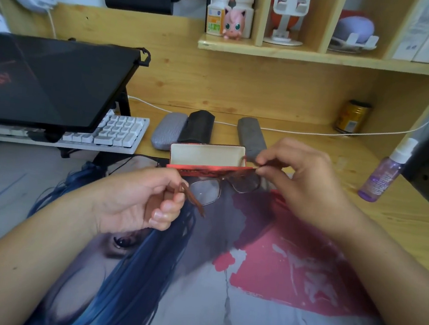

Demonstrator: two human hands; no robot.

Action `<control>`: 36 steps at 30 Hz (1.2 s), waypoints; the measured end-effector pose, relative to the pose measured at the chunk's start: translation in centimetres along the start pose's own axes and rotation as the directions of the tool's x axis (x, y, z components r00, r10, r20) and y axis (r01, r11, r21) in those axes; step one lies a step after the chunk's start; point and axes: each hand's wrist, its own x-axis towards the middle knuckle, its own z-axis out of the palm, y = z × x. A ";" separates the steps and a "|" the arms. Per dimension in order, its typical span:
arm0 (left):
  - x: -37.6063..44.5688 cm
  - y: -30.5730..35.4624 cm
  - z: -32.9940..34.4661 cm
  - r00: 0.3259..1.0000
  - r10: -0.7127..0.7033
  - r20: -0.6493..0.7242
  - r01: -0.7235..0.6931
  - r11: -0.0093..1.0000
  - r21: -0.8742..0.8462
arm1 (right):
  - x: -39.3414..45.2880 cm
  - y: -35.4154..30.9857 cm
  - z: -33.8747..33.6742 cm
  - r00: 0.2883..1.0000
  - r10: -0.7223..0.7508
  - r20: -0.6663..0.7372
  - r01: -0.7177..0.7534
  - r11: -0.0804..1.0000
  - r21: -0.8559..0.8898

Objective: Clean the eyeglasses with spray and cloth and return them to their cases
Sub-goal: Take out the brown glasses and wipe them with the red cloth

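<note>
Brown-framed eyeglasses (pixel 206 190) hang above the printed desk mat, just in front of an open red case (pixel 208 156) with a cream lining. My left hand (pixel 146 200) pinches the left temple arm, which is folded partly inward. My right hand (pixel 304 179) pinches the frame's right end near the hinge. Behind the red case lie three shut cases: a light grey one (pixel 167 131), a black one (pixel 198 126) and a dark grey one (pixel 251 137). A purple spray bottle (pixel 384 175) stands at the right. No cloth is visible.
A laptop on a stand (pixel 50 81) and a white keyboard (pixel 116 133) fill the left side. A can (pixel 351 117) stands at the back right, and a white cable (pixel 304 131) runs along the back of the desk. Shelves with small items hang above.
</note>
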 end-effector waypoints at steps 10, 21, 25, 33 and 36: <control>0.6 -0.1 0.0 0.996 0.069 -0.061 -0.072 0.996 -0.053 | 0.1 -0.6 -0.2 0.916 0.400 -0.017 -0.361 0.843 0.399; 1.6 -1.1 -0.2 0.826 0.526 -0.201 -0.512 0.850 0.119 | 0.2 -0.1 0.3 0.865 0.492 -0.098 -0.412 0.807 0.423; 2.4 -0.8 0.4 0.474 0.839 -0.267 -0.627 0.535 0.567 | 0.0 0.3 0.1 0.876 0.475 -0.087 -0.388 0.800 0.458; 6.0 2.5 2.0 0.266 0.928 -0.260 -0.642 0.371 0.671 | -0.5 2.0 -0.2 0.832 0.485 -0.268 -0.392 0.857 0.334; 6.8 1.4 3.2 0.238 0.933 -0.269 -0.600 0.359 0.715 | -0.8 3.0 -2.0 0.686 0.263 -0.679 -0.450 0.886 -0.111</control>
